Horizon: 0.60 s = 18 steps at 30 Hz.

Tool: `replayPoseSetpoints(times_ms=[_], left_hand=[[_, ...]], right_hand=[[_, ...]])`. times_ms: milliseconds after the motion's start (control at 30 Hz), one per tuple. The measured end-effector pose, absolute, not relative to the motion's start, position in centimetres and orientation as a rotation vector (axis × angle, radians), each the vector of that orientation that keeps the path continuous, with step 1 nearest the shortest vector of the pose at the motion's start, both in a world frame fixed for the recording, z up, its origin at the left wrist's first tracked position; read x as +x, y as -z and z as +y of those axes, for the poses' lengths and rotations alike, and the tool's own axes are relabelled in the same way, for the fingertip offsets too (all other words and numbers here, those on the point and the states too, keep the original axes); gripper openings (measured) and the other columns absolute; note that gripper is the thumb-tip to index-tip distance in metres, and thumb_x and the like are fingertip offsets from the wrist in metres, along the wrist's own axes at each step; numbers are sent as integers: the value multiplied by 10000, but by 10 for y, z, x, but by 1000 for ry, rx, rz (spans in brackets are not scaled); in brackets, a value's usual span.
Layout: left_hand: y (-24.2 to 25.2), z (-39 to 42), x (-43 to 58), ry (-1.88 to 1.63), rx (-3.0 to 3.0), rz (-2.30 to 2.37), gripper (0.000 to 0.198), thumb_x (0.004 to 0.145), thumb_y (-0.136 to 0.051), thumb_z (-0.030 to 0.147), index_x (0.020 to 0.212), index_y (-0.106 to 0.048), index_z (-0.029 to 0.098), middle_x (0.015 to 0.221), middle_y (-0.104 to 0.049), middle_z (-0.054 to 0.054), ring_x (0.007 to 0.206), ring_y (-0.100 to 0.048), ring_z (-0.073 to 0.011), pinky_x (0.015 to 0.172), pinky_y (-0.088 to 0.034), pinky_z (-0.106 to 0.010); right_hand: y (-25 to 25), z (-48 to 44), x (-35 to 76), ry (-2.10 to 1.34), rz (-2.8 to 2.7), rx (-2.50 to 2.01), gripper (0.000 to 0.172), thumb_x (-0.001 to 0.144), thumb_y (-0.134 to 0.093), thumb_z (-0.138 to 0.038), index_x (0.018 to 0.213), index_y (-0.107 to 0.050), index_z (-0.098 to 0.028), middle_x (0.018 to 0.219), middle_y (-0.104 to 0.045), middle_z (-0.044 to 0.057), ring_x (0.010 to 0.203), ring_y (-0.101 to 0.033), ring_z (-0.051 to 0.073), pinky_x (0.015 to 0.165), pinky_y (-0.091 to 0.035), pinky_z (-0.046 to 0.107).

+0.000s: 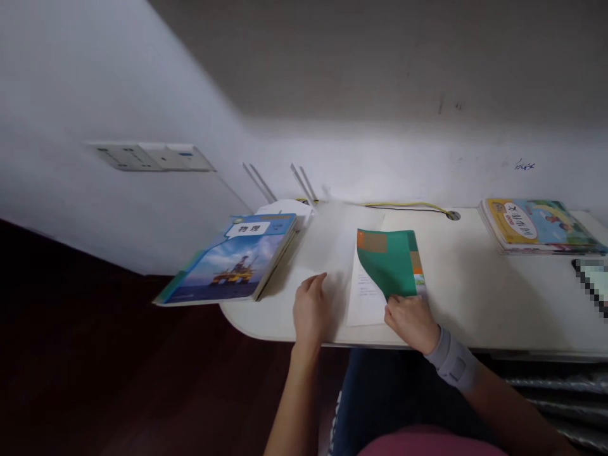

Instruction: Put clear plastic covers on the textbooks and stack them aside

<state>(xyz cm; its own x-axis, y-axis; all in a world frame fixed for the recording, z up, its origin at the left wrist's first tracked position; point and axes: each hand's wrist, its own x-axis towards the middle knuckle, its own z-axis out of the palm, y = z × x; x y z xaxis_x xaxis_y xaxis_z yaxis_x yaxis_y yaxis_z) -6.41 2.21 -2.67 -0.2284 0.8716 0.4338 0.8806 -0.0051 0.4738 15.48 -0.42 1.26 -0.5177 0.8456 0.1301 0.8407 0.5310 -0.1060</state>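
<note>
My right hand (411,320) is closed on the lower edge of the green cover (392,253) of a thin book, lifting and bending it to the right. Under it shows a white page (363,294) with a few lines of print. My left hand (311,310) rests on the white desk (437,278) just left of the book, fingers loosely curved and holding nothing. A grey band (453,361) wraps my right wrist.
At the left, a stack topped by a blue physics book (232,259) overhangs the desk edge. A white router (285,207) stands behind it. A yellow-covered stack of books (541,221) lies at the right, near a dark-edged device (593,282). A yellow cable (408,206) runs along the wall.
</note>
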Motion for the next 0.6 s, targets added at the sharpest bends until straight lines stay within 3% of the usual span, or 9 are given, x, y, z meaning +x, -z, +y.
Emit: replayPoseSetpoints(times_ms=[133,333,500,600], left_hand=[[19,20,-30,1343,-2279,-2020,405,906,-339,281,1252,-508,156,1244,-574,-120,1150,-537,-206,992,-420,-379],[42,51,-17,1419,-2429,-2232,645,897,-378,430,1419,-243,75,1389,-429,-216,1291,-413,-255,1038,-351,-449],[32,104,-33,1740,-2364,-2322,636,880,-390,527,1385,-338,144,1332,-520,-143,1290,-418,-218,1078,-303,-406],[16,131,-28,1804,-2200,-2404,663,881,-352,568,1354,-382,104,1380,-459,-169,1321,-368,-240,1094,-278,-402]], right_hand=[[-13,-6,153,-34,-2590,-1440,192,863,-456,-153,780,-627,-124,736,-677,94,625,-648,208,521,-437,288],[-9,-6,155,-7,-2637,-1354,177,845,-469,-95,782,-634,-108,750,-670,116,630,-635,193,507,-440,279],[-7,-5,156,-1,-2689,-1285,148,835,-484,-79,775,-616,-105,738,-657,120,659,-631,199,515,-452,279],[-6,-6,154,8,-2707,-1278,143,828,-477,-62,775,-605,-99,731,-652,127,670,-632,204,509,-449,275]])
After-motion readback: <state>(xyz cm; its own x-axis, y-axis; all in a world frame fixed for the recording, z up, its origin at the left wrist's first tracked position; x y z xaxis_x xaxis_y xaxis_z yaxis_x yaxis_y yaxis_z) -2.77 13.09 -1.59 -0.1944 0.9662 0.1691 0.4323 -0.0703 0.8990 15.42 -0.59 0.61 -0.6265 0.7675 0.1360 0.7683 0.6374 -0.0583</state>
